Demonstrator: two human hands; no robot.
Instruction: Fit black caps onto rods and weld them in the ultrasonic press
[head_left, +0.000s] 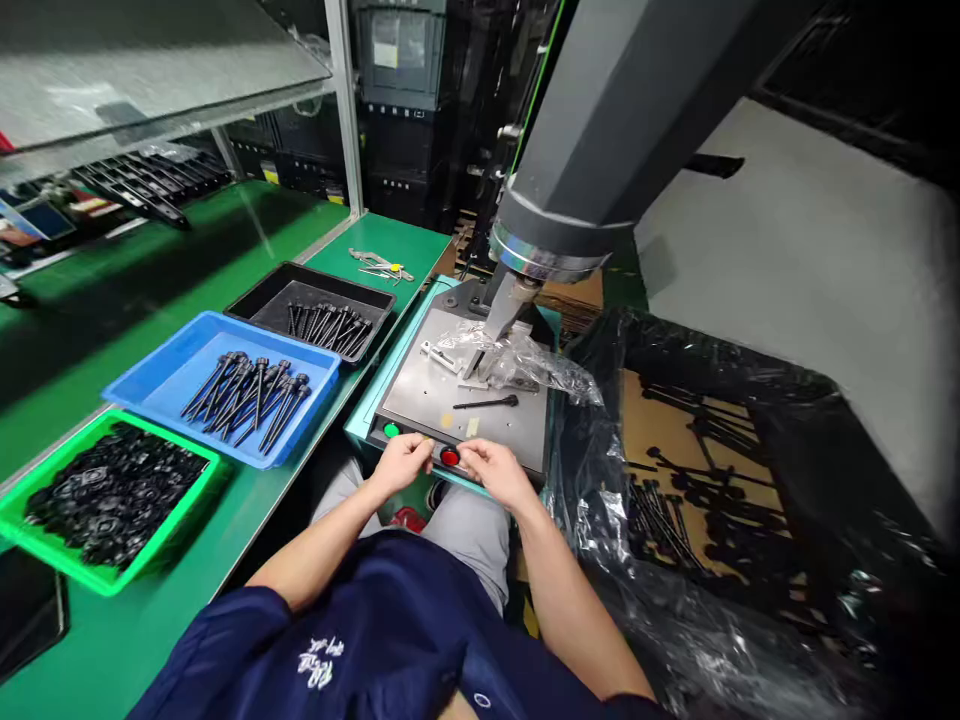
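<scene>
My left hand point(405, 464) is closed, its thumb and forefinger pinched together at the front edge of a metal machine plate point(411, 385). Across from it, my right hand point(496, 472) is closed too, with its fingertips close to a round red button point(449, 457). Whatever either hand pinches is too small to make out. A green button point(391, 430) sits to the left of my left hand. On the plate beyond my hands lies a black rod with a thicker end point(487, 402). Behind it, a metal press head point(504, 308) stands over a fixture partly wrapped in clear plastic film point(547, 368).
On the green table to the left stand a green tray point(131, 585) of small black parts, a blue tray point(161, 370) and a black tray point(262, 290) with black rods. A caliper point(381, 265) lies farther back. At right, a plastic-lined box point(637, 405) holds more rods.
</scene>
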